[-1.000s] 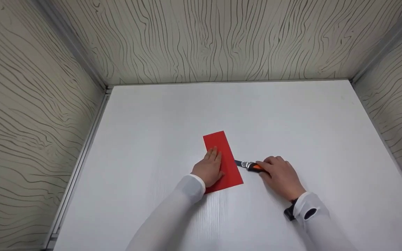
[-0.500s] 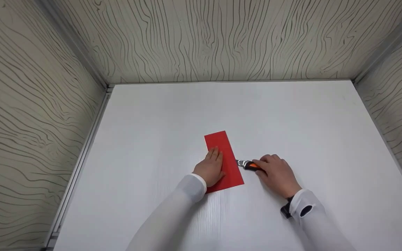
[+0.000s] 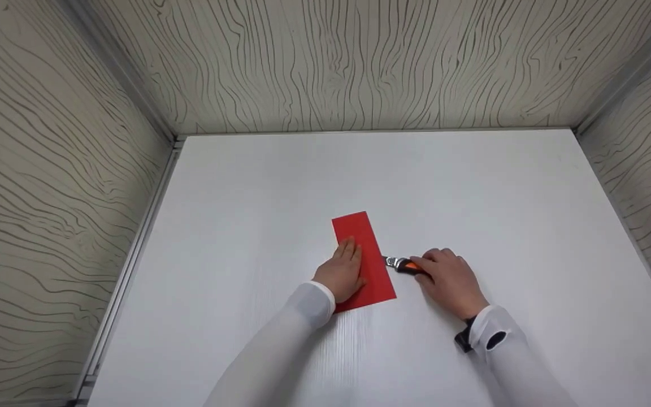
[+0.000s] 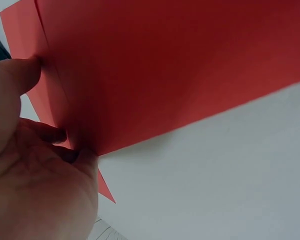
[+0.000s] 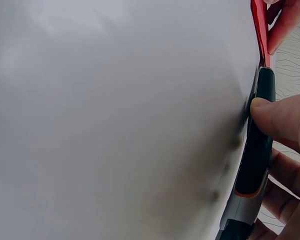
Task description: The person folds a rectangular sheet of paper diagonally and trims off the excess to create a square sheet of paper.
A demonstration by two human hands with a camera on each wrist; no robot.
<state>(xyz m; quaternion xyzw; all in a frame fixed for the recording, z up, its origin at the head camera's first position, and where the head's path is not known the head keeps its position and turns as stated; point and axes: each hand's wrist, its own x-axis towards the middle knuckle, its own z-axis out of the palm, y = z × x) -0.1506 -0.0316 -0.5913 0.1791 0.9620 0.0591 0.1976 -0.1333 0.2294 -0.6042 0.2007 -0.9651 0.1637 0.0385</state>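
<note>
A folded red sheet of paper [image 3: 368, 254] lies slanted on the white table. My left hand [image 3: 341, 271] rests on it with fingers extended, pressing near its left side. In the left wrist view the left hand [image 4: 35, 145] spreads over the red paper [image 4: 155, 65], and a crease line and a second layer show. My right hand [image 3: 451, 281] grips a utility knife [image 3: 407, 265] with a dark and orange handle. The knife's tip meets the paper's right edge, and most of the blade is hidden there. In the right wrist view the thumb lies along the knife handle [image 5: 260, 145].
The white tabletop [image 3: 257, 186] extends around the paper on all sides. Wood-grain patterned panels [image 3: 331, 62] enclose the back and both sides. A black band [image 3: 465, 336] sits on the right wrist, by the white sleeve.
The right hand and utility knife have shifted slightly left, and less of the blade shows beside the paper's edge. The left hand keeps its place on the paper.
</note>
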